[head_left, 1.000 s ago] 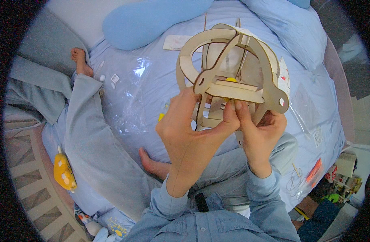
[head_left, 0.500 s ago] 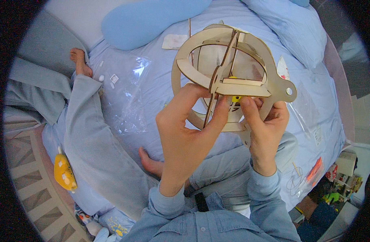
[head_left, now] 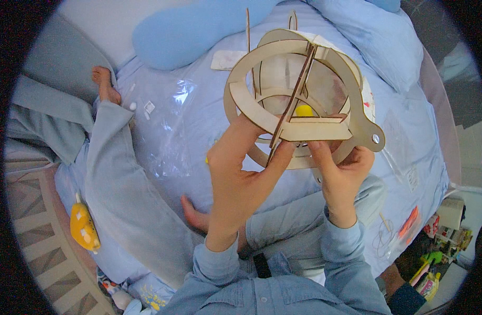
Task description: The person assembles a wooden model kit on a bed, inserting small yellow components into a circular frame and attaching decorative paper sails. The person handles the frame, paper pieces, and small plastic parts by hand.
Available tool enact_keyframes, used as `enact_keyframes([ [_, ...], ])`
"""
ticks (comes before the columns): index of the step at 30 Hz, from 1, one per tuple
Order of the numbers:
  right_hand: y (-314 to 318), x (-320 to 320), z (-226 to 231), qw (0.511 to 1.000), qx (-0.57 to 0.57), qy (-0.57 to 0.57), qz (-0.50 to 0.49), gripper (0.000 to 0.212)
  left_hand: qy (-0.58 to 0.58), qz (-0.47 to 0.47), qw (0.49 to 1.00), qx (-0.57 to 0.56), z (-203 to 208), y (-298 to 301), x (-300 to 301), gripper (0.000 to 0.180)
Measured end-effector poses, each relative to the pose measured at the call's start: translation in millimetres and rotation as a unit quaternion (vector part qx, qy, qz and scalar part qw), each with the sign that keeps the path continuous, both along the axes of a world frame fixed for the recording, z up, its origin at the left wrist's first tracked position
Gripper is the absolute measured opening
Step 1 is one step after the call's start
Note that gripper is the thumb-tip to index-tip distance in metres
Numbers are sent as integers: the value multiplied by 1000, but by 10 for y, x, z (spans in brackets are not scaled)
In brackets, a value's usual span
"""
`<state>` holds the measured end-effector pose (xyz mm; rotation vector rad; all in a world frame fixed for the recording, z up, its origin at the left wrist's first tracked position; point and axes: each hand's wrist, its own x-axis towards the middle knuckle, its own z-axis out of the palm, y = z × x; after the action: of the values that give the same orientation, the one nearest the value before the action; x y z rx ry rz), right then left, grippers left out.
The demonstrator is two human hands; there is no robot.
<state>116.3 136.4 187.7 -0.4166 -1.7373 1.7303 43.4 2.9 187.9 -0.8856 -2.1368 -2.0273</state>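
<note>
In front of me I hold up a round plywood frame (head_left: 314, 131) of curved, interlocking strips, with a rounded tab sticking out at its right. My left hand (head_left: 235, 168) grips its lower left: the thumb presses near the end of a flat cross strip, and the fingers pass behind the curved piece. My right hand (head_left: 341, 170) pinches the underside of that strip at the right, its fingertips partly hidden by the wood. Inside the frame a small yellow piece (head_left: 304, 111) shows above the strip.
A clear plastic bag (head_left: 172, 126) lies on the blue bedsheet at left, with a white packet (head_left: 228, 59) beyond it. Blue pillows (head_left: 199, 34) lie at the far side. A yellow plush toy (head_left: 84, 226) rests near the slatted rail (head_left: 49, 236). An orange item (head_left: 409, 222) lies at right.
The plywood frame has tilted, so its cross strip sits lower and the yellow piece now shows above it instead of below. Both hands keep their grip and have shifted only slightly.
</note>
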Motion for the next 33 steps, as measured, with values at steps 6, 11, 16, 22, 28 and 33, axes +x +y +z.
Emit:
enact_keyframes([
  [6,-43,-1,-8,997,51,29,-42,46,39,-13,999,4,-51,25,-9,42],
  [11,-45,17,-32,996,59,34,-59,47,13,-16,1000,7,-12,37,41,41],
  [16,-32,24,-54,994,82,31,-63,46,16,28,999,23,43,112,56,34],
  [22,-44,16,-48,996,44,51,-52,45,-4,4,1000,4,13,57,80,39],
  [28,-9,22,-90,997,-4,69,-25,44,-10,27,998,47,33,103,70,33],
  [33,16,23,-73,998,13,64,-16,43,-21,25,998,49,54,119,74,33],
])
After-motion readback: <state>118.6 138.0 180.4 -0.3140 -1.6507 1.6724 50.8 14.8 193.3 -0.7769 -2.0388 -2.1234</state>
